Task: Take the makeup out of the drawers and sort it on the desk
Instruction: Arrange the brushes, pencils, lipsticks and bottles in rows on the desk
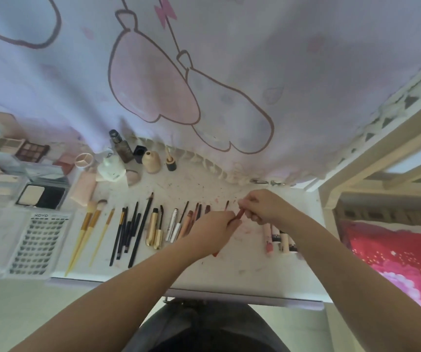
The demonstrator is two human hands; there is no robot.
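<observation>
Both hands meet over the middle of the white desk (229, 273). My left hand (210, 231) and my right hand (262, 207) each pinch an end of a thin reddish lip pencil (239, 214), held just above the desk. Left of the hands lies a sorted row: gold-handled brushes (87, 232), black pencils (130, 229), gold mascara tubes (155, 231) and white and pink tubes (179, 224). Pink lip gloss tubes (274, 237) lie right of the hands, partly hidden by my right forearm.
Eyeshadow palettes (26, 148), a powder compact (42, 196) and a false-lash tray (37, 245) fill the desk's left side. Bottles and jars (128, 158) stand at the back under a hanging printed curtain (204, 72). A bed frame (371, 158) and red bedding (402, 255) are at the right.
</observation>
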